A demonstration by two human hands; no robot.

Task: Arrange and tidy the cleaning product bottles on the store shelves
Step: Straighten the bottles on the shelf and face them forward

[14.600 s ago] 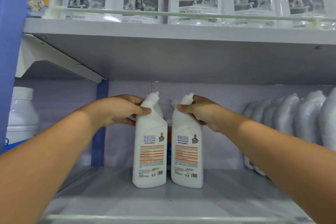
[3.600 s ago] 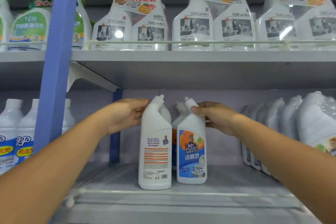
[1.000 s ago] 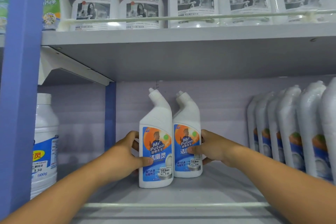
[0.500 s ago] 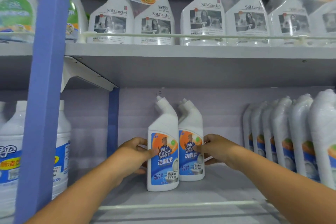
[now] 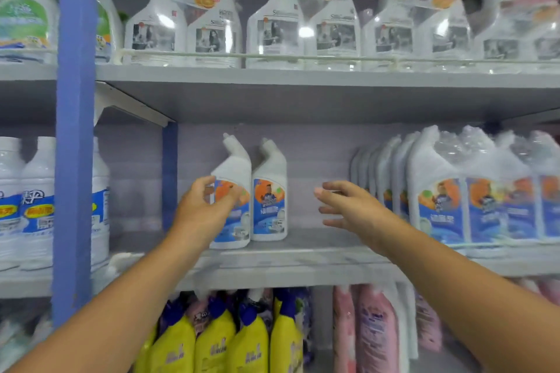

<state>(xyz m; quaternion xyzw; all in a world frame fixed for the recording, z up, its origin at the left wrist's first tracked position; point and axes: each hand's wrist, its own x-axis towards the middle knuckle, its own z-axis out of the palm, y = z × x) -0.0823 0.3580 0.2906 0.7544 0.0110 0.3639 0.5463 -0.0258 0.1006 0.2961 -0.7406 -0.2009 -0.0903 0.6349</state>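
Store shelving (image 5: 303, 90) in grey, with a blue upright post (image 5: 75, 130), holds rows of cleaning products. Wrapped bottle packs (image 5: 472, 190) fill the middle shelf's right side. Two white angled-neck bottles (image 5: 269, 190) stand upright, touching, at its centre. Left hand (image 5: 203, 212), fingers loosely curled, overlaps the left bottle; contact is unclear. Right hand (image 5: 348, 209) hovers, fingers spread, holding nothing, beside the right bottle.

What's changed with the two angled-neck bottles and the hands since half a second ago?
The right hand has let go of the right bottle and pulled away to the right, fingers spread. The left hand has risen up the left bottle, fingers loosening. Both bottles stay upright side by side, labels forward.
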